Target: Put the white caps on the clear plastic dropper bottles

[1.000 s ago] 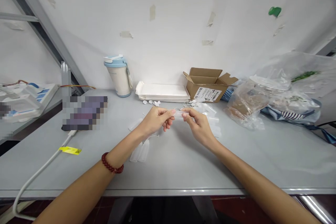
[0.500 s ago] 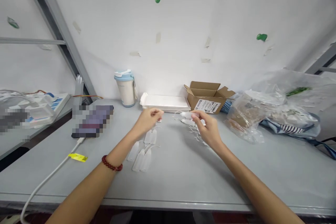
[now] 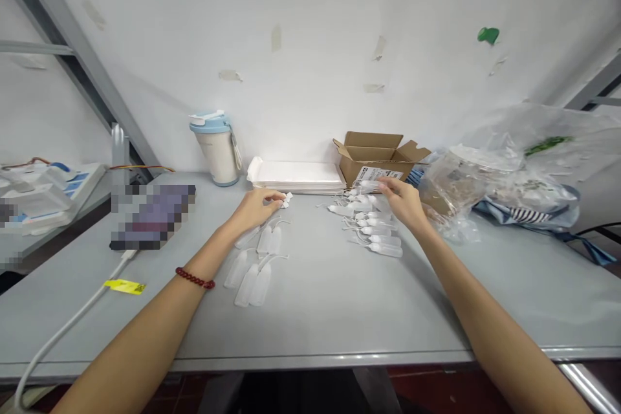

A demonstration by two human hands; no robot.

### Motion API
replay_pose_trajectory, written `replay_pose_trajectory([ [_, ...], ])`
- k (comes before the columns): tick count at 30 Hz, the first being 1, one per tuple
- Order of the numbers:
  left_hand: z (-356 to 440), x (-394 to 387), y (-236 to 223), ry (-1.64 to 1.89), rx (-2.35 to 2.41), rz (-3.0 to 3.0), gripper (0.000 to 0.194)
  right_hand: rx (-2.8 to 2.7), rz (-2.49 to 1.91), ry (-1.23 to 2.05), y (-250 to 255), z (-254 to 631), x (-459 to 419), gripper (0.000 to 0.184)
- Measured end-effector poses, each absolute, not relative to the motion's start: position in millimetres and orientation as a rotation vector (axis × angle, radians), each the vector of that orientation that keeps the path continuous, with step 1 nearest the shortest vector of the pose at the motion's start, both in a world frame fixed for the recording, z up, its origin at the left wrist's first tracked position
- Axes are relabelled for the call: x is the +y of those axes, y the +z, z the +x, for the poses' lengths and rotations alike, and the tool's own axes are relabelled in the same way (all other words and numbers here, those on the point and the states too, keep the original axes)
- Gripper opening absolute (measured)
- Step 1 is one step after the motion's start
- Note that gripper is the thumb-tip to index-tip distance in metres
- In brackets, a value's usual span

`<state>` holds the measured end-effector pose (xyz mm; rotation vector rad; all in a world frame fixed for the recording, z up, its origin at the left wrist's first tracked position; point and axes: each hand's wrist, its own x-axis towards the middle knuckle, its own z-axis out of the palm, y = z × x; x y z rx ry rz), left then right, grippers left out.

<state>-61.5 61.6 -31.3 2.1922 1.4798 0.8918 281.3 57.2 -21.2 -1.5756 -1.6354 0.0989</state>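
Note:
My left hand (image 3: 255, 209) lies palm down on the grey table (image 3: 330, 317), its fingertips next to small white caps (image 3: 287, 200). Below it sits a group of translucent plastic dropper bottles (image 3: 252, 275) with thin looped tethers. My right hand (image 3: 402, 199) is at the far side, fingers reaching toward the top of a second group of white-tipped bottles (image 3: 373, 225). These lie side by side in a loose column. Whether those fingers grip a bottle is hidden.
At the back stand a lidded tumbler (image 3: 216, 149), stacked white foam trays (image 3: 295, 178) and an open cardboard box (image 3: 373, 158). Plastic bags (image 3: 485, 181) lie at right. A pixelated phone (image 3: 152, 217) with a white cable (image 3: 72, 323) lies at left.
My hands have moved apart from the small item they held together. The right hand went right and back, and the left went back to the caps. The right bottle group now shows uncovered.

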Motion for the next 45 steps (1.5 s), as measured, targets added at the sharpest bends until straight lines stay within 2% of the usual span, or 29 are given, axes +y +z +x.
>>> replay_pose_trajectory([
  [5, -54.4, 59.9, -35.1, 0.855, 1.372, 2.229, 0.031, -1.739, -1.523, 0.217, -27.4, 278.5, 61.2, 0.033],
  [13, -54.5, 62.7, -35.5, 0.805, 1.4, 2.238, 0.031, -1.732, -1.549, 0.182, -26.6, 277.4, 58.8, 0.031],
  [20, -60.6, 62.7, -33.2, 0.886, 1.531, 2.111, 0.02, -1.717, -1.434, -0.185, -18.5, 237.4, 35.7, 0.027],
  [25, -69.7, 65.1, -29.3, 1.112, 1.535, 1.899, 0.021, -2.128, -1.079, 0.359, -6.0, 165.1, -11.4, 0.027],
  [27, -72.1, 67.1, -30.3, 1.18, 1.517, 1.825, 0.025, -2.378, -0.975, 0.448, -5.8, 141.0, -24.1, 0.029],
  [31, -73.2, 67.3, -31.3, 1.227, 1.468, 1.696, 0.03, -2.608, -0.97, 0.414, -13.4, 114.7, -27.4, 0.026],
  [39, -68.9, 52.4, -16.4, 1.36, 1.336, 1.472, 0.032, -2.68, -1.096, 0.327, -18.9, 117.7, -11.4, 0.029],
  [45, -63.6, 43.2, -10.0, 1.234, 1.279, 1.453, 0.03, -2.646, -1.176, 0.182, -29.4, 145.3, -5.4, 0.026],
])
